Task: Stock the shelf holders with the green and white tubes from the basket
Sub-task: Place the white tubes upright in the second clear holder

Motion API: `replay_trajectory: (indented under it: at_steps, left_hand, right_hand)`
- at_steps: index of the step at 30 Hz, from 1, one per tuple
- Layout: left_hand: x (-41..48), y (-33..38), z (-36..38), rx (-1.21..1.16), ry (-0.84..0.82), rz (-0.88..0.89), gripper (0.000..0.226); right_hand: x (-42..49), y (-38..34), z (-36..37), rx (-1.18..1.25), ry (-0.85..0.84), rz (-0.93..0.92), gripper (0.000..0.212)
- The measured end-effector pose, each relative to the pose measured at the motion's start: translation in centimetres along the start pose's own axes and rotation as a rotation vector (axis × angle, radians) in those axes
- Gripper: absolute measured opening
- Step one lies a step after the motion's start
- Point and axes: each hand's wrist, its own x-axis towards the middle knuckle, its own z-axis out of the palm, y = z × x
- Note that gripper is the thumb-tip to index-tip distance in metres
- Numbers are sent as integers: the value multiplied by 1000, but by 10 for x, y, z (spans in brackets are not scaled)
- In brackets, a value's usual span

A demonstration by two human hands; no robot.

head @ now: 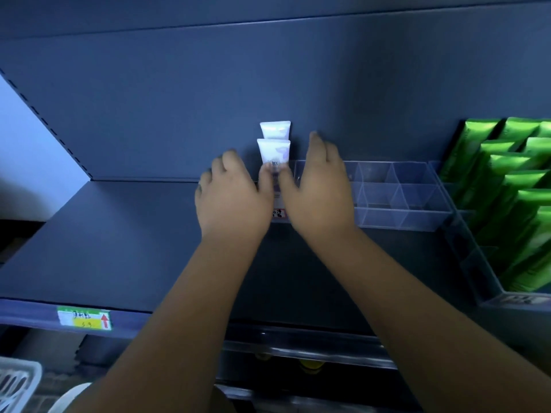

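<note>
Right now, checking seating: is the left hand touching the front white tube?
Touching: in the head view the left hand has its thumb on the front white tube.

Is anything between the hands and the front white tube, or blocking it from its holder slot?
Nothing visible. The left hand and right hand flank the front white tube, thumbs touching it, at the clear holder. The rear white tube stands behind it.

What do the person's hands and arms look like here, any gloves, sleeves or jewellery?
Both are bare. The left hand and the right hand wear no gloves, and I can make out no ring on the fingers in view. The left forearm and the right forearm show no sleeve, watch or bracelet down to the picture's bottom edge.
</note>
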Motion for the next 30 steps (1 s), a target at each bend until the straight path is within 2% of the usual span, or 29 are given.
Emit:
replay_trajectory:
  at_steps: [3, 7, 11, 16, 21, 27, 30]
  left_hand:
    - [-15, -3, -13, 45, 29, 18, 59]
    - [-41, -23, -46, 130, 76, -32, 69]
    - [-101, -30, -85, 182, 113, -197, 78]
    - [-184, -58, -149, 354, 281, -210, 76]
    - [-260, -110, -204, 413, 385, -381, 74]
    - [-334, -179, -215, 488, 315, -578, 75]
    - [-366, -215, -197, 503, 202, -685, 74]
  right_hand:
    - [-25, -15, -8, -22, 34, -65, 67]
    - [-52, -33, -31, -78, -4, -172, 65]
    - [-97, -60, -56, -58, -123, -295, 66]
    - [-165, -110, -73, -8, -298, -506, 67]
    - [-223, -164, -59, 118, -392, -668, 67]
    - [-310, -191, -1, 122, -627, -712, 64]
    - [-344, -175, 33, 108, -836, -770, 62]
